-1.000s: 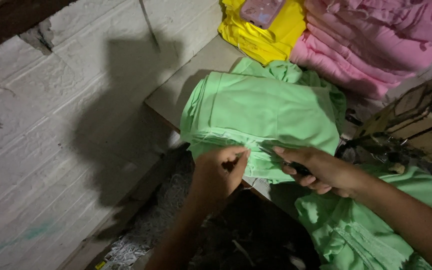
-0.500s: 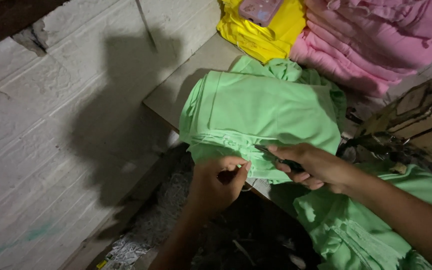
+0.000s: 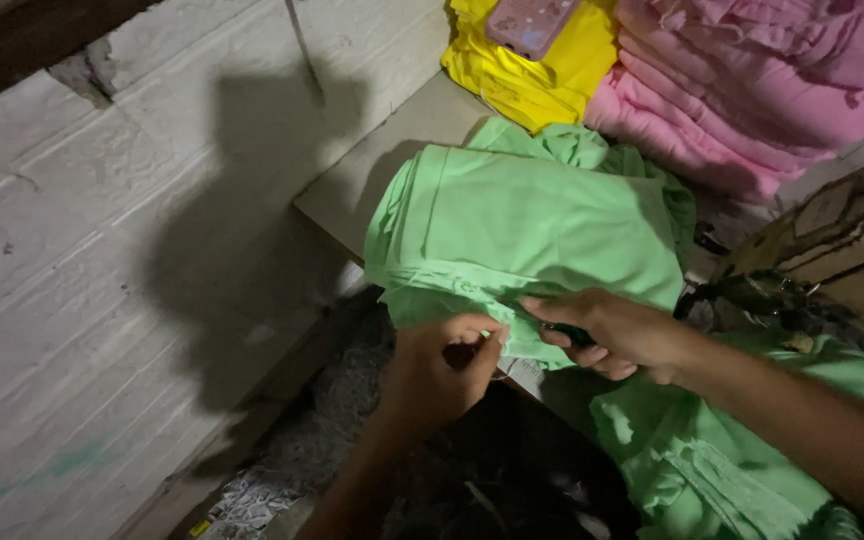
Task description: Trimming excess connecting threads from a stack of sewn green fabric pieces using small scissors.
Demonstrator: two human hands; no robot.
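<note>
Cloth, soft and light: green garment (image 3: 542,225) on the bench (image 3: 372,180); left hand (image 3: 442,370) and right hand (image 3: 617,335) fingers pinch its near hem, likely the best hold.

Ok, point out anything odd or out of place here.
A pink phone lies on the folded yellow cloth, not with any tools. Below the table edge, shredded scraps litter the floor.

A dark tool (image 3: 574,334) lies mostly hidden inside the right hand (image 3: 617,335).
</note>
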